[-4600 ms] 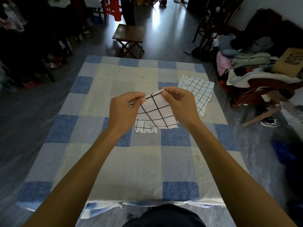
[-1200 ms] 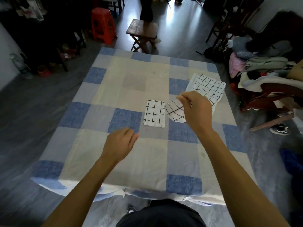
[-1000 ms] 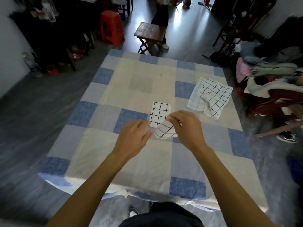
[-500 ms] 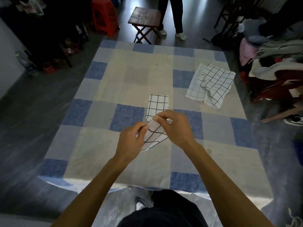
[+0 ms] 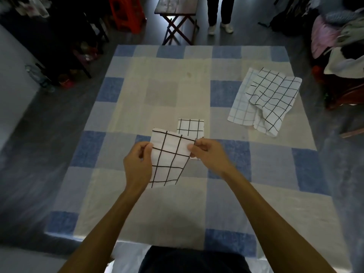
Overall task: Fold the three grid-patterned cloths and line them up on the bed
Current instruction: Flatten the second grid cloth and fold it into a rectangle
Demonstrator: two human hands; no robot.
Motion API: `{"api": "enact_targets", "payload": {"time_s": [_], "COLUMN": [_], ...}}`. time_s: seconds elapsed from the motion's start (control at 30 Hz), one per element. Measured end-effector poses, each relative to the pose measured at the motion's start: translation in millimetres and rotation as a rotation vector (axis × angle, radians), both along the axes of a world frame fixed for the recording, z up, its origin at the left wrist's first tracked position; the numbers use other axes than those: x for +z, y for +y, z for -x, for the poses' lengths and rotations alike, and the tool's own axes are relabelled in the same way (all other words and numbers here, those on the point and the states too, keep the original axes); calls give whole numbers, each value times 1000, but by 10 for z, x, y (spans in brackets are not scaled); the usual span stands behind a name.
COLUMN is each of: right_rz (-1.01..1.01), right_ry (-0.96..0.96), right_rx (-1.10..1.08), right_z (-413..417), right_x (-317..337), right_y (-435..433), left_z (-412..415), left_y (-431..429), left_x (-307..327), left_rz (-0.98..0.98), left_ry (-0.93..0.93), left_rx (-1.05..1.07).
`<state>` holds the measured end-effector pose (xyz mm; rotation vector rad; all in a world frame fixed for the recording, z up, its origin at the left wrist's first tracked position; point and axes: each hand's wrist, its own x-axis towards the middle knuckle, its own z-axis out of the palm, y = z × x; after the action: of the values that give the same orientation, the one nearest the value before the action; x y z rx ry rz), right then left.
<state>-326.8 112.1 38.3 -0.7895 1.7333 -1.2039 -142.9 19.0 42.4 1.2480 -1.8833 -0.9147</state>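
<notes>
Above the middle of the bed (image 5: 126, 198) I hold a white cloth with a wide black grid (image 5: 169, 158). My left hand (image 5: 137, 166) pinches its left edge and my right hand (image 5: 208, 154) pinches its right edge, so it hangs spread between them. Just beyond it a small folded grid cloth (image 5: 190, 126) lies flat, partly hidden by the held one. At the far right of the bed a rumpled black-grid cloth (image 5: 272, 100) lies on top of a cloth with a fainter, finer grid (image 5: 241, 109).
The bed has a blue, grey and cream checked cover. A wooden folding stool (image 5: 176, 8) and a person's legs (image 5: 219, 14) stand past its far edge. A red plastic stool (image 5: 126, 12) is at the back left. Piled clothes on furniture (image 5: 338, 42) crowd the right side.
My right hand carried the wide-grid cloth from the right to the middle, my left hand joined it, and the two have now opened the cloth out between them. The view tilted downward.
</notes>
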Motion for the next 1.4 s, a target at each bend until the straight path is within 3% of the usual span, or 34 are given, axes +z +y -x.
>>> {"api": "enact_targets", "payload": {"time_s": [0.17, 0.4, 0.97, 1.4], "right_rz": [-98, -215, -426, -353], "right_ry": [-47, 94, 300, 299], "right_rx": [6, -123, -262, -256], "right_z": [-73, -211, -382, -316], "right_x": [-277, -583, -1196, -1243], "right_y": [-215, -690, -1951, -2097], "left_z": [38, -20, 48, 19], "left_y": [-174, -682, -2062, -2328], "left_x": [-157, -510, -1238, -1344], "left_rz": [-51, -146, -262, -314], "left_ry": [-42, -143, -222, -301], "left_rx": [74, 95, -81, 272]}}
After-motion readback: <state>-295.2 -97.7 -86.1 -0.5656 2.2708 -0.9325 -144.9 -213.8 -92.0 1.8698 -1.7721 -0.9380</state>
